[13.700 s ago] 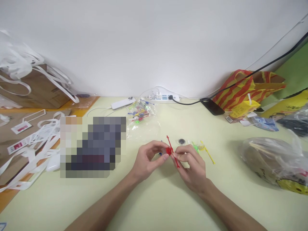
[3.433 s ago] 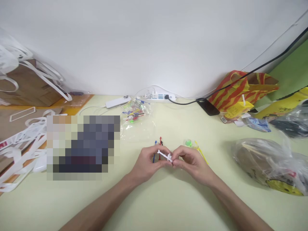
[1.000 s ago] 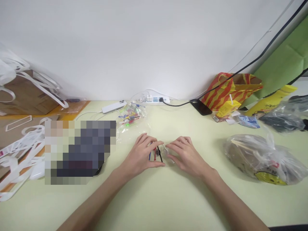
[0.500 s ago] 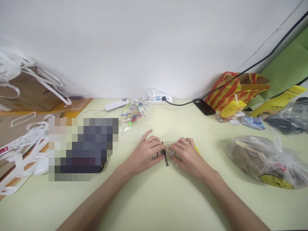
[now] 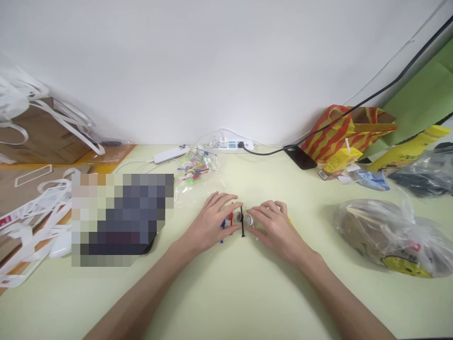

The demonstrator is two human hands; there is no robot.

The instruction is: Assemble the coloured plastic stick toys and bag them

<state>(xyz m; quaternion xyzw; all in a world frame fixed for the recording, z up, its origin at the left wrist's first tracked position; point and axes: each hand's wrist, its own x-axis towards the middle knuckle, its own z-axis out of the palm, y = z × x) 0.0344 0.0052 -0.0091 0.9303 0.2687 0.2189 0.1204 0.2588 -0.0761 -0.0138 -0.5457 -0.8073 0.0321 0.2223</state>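
Two hands at small plastic pieces on a table.

Left hand (image 5: 211,224) and right hand (image 5: 272,226) rest low, fingers curled at a thin black stick (image 5: 242,222) between them; actual grip cannot be told. Red and blue bits (image 5: 226,221) partly hidden under left fingers. Beyond, a clear bag (image 5: 196,172) holds coloured sticks.

clear bag of coloured plastic pieces (image 5: 198,171) near table centre | white phone (image 5: 171,154) and power strip (image 5: 231,144) by wall | black phone (image 5: 299,157) beside striped bag (image 5: 348,128) | yellow juice carton (image 5: 340,160) | plastic-wrapped bundle (image 5: 391,236) right | cardboard box (image 5: 42,134) left
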